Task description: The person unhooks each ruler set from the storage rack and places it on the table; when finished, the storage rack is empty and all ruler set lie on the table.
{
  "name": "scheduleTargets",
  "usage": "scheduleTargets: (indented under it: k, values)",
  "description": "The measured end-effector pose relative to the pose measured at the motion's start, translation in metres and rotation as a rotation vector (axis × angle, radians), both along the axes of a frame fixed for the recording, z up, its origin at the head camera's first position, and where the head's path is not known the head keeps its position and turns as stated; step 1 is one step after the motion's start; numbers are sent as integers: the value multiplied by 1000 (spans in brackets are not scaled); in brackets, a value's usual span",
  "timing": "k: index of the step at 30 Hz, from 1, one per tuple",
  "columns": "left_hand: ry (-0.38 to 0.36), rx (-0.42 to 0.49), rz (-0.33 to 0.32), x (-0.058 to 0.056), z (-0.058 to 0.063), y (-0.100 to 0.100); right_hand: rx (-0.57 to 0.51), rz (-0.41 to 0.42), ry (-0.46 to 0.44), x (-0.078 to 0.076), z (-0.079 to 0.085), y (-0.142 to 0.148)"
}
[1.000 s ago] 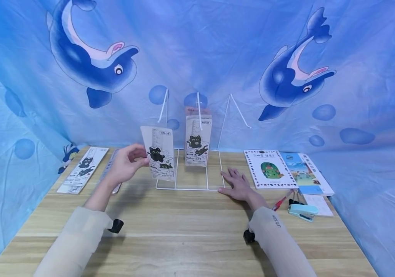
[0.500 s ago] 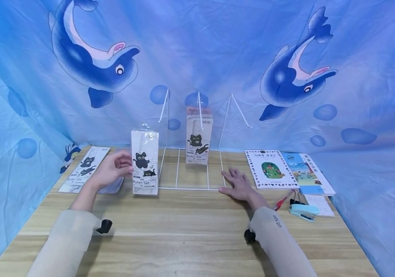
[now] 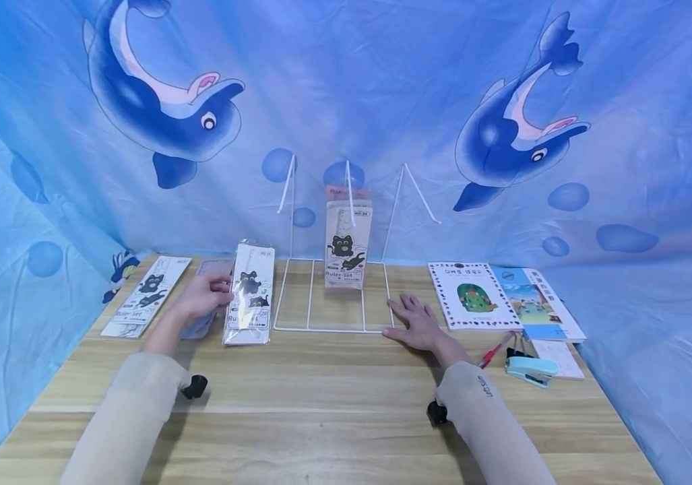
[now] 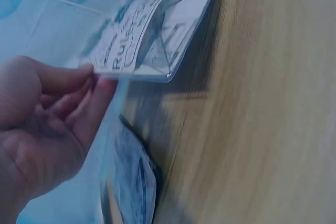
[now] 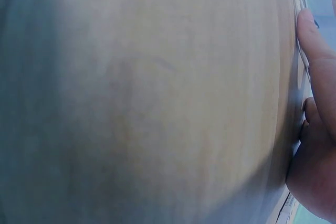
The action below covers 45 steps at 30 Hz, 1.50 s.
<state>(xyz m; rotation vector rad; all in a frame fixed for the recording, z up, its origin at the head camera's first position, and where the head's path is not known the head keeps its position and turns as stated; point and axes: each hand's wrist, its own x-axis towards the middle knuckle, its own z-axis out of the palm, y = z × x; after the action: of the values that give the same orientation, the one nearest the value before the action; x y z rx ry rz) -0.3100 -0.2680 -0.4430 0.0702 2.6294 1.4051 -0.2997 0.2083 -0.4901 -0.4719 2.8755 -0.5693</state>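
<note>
Between thumb and fingers, my left hand pinches the left edge of a clear-bagged ruler set printed with black cats. In the left wrist view this ruler set is tilted, its near end just above the wood. A purplish flat pack lies partly hidden under that hand. To the right stands a white wire rack with three upright hooks; another ruler set hangs at the middle one, a pinkish pack behind it. My right hand lies with fingers spread at the rack's front right corner.
A further ruler set lies at the far left of the table. At the right are a white booklet, a blue-covered book, a red pen, a black binder clip and a light blue stapler.
My left hand has carried the ruler set leftward from beside the rack's left hook and lowered it toward the table. The right hand has stayed in place.
</note>
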Motion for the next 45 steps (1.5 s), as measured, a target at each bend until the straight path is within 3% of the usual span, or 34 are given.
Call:
scheduleTargets:
  k: [7, 10, 18, 21, 25, 28, 30, 36, 41, 45]
  values:
    - [-33, -16, 22, -14, -4, 11, 8, 3, 4, 0, 2, 0]
    - [-8, -14, 47, -18, -7, 15, 10, 1, 5, 0, 2, 0]
    - [72, -19, 204, -21, -19, 21, 25, 9, 12, -1, 3, 1]
    - [116, -138, 214, -21, -16, 22, 18, 15, 16, -1, 3, 1]
    - [132, -364, 180, -21, -5, 29, 17, 10, 8, -1, 3, 2]
    - [124, -388, 124, -22, 5, 44, 16, 10, 8, -1, 3, 2]
    - [171, -335, 77, -23, 11, 58, 17, 9, 10, -1, 3, 2]
    - [382, -26, -62, -27, 27, 118, 9, 4, 10, 1, 3, 2]
    - [485, 141, -56, -28, 39, 161, 6, -4, 5, 2, 3, 1]
    - [506, 267, -21, -30, 43, 179, 2, -2, 8, 2, 3, 0]
